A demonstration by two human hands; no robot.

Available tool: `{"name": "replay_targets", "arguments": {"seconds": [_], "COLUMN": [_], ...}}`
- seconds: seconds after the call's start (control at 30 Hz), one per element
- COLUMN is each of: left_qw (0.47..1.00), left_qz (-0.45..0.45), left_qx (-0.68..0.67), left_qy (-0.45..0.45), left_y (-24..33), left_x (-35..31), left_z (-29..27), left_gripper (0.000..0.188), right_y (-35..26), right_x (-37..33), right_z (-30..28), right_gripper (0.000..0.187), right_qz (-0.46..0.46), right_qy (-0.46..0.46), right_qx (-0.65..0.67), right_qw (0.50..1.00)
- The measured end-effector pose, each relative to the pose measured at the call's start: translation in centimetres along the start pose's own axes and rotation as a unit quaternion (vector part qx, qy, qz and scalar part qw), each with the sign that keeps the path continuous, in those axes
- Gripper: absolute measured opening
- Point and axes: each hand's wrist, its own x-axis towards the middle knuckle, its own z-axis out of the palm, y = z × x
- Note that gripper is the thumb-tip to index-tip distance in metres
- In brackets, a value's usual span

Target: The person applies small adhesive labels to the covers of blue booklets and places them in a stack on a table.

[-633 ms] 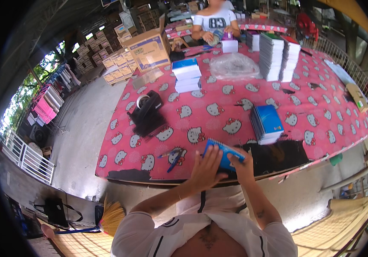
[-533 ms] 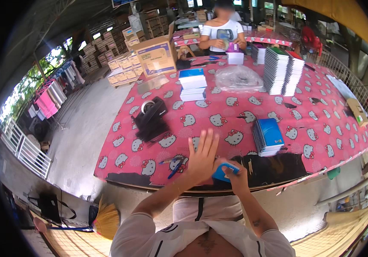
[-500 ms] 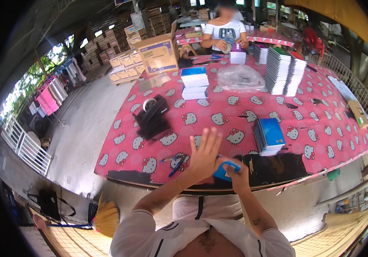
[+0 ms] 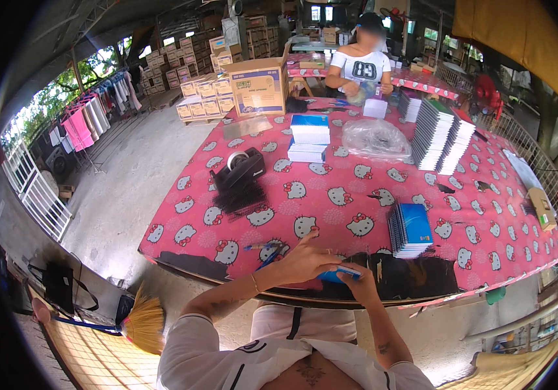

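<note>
Pinches blue notebook [image 4: 331, 276] in right hand [image 4: 362, 287] at worktop's [image 4: 321, 209] six o'clock, with left hand [image 4: 302, 264] half-spread across. Could drop it over the edge through loose pinching.

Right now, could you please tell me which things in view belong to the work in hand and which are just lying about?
In use, it seems:
- blue notebook, in the right hand
- near notebook stack, probably

Probably just lying about:
- tape dispenser
- pen
- clear plastic
- broom
</note>
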Motion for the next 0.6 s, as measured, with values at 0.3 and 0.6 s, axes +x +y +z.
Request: {"name": "replay_targets", "arguments": {"seconds": [0.3, 0.6], "left_qw": [0.990, 0.985], "left_qz": [0.017, 0.086], "left_qx": [0.118, 0.109], "left_qy": [0.078, 0.101], "left_y": [-0.2, -1.3], "left_x": [0.1, 0.6], "left_z": [1.3, 0.7], "left_gripper": [0.015, 0.018], "right_y": [0.4, 0.0], "right_x": [0.1, 0.5], "right_z": [0.0, -0.3], "right_gripper": [0.027, 0.028], "right_qz": [-0.002, 0.042], "right_qy": [0.010, -0.011], "right_qx": [-0.008, 0.006], "right_qw": [1.000, 0.999]}}
